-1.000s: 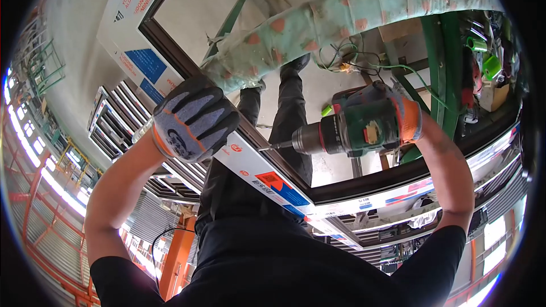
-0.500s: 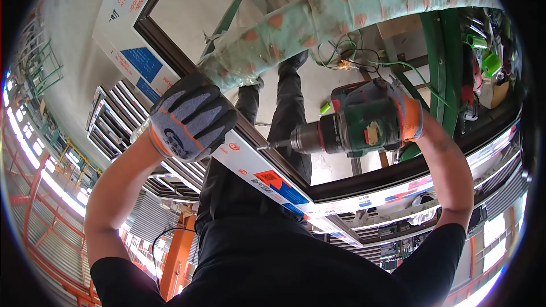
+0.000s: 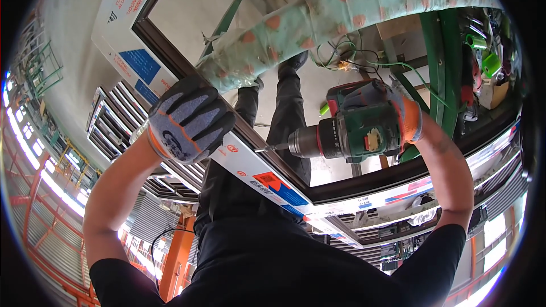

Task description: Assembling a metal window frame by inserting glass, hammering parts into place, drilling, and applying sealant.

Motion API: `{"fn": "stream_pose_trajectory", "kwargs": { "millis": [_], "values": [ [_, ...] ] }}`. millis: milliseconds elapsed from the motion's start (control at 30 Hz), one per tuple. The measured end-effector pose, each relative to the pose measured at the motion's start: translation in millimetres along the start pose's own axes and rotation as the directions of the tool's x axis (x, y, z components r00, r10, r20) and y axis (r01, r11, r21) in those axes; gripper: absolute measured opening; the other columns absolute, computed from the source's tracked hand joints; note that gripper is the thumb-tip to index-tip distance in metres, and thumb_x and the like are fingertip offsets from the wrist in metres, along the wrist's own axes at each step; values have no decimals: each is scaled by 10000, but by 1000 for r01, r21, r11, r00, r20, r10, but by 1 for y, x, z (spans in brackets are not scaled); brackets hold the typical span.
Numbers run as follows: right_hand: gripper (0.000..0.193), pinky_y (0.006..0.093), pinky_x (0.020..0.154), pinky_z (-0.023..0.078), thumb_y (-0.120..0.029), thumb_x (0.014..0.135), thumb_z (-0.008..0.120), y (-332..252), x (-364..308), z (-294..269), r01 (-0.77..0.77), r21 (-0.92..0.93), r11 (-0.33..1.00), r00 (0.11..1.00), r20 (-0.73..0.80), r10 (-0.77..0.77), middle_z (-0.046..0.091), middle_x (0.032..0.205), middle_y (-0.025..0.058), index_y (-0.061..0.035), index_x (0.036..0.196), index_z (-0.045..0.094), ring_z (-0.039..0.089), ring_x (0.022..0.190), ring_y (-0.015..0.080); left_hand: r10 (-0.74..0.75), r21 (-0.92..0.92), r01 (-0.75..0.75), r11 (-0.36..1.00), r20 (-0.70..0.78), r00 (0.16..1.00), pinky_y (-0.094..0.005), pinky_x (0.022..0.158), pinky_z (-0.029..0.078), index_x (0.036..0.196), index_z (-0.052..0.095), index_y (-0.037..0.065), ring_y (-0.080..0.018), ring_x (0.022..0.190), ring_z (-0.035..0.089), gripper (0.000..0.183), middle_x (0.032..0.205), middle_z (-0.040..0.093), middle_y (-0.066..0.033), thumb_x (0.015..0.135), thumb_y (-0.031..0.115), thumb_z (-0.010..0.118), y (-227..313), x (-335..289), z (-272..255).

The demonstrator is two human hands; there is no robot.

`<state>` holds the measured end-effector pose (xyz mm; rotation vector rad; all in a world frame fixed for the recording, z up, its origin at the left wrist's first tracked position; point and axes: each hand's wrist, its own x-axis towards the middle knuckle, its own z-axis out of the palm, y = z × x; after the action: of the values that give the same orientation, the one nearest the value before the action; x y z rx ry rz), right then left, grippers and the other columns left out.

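My right hand (image 3: 378,99), in a grey and orange work glove, is wrapped round the handle of a green cordless drill (image 3: 358,133). The drill bit (image 3: 272,148) points left, its tip at the inner side of the dark metal frame (image 3: 273,173); whether it has entered the metal I cannot tell. Printed white, blue and red film covers the frame's outer face. My left hand (image 3: 190,119), gloved alike, is closed over the same frame bar, left of the bit. Its fingertips curl over the bar's inner edge.
A padded support bar (image 3: 318,23) in green wrapping passes under the frame. Green metal legs (image 3: 439,68) and tangled cables (image 3: 347,59) are beyond it. Green rolls (image 3: 490,64) lie at the far right. Stacked metal profiles (image 3: 116,119) stand at the left.
The drill has shifted very slightly left, with its bit staying by the frame bar. My left hand keeps its place on the bar.
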<state>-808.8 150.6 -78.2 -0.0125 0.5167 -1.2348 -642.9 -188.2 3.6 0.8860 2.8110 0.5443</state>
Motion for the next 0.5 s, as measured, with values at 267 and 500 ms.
{"fn": "stream_pose_trajectory", "kwargs": {
  "millis": [267,500],
  "values": [
    [479,317,909,554,-48,818,730,8,9,-9,304,-612,730,953,207,-222,616,1205,83,1,1263,558,637,1098,184,-1,48,0,999,8,1000,-494,823,511,830,706,113,-289,825,653,425,842,653,-80,532,385,570,1,-11,-2],
    [421,341,925,557,-39,897,645,4,-8,-2,271,-593,758,958,93,-270,624,1248,112,14,1298,524,649,1101,207,4,10,-4,1000,-30,1000,-495,817,508,831,701,111,-290,823,651,422,845,652,-81,548,391,561,-1,-2,7]
  ]
}}
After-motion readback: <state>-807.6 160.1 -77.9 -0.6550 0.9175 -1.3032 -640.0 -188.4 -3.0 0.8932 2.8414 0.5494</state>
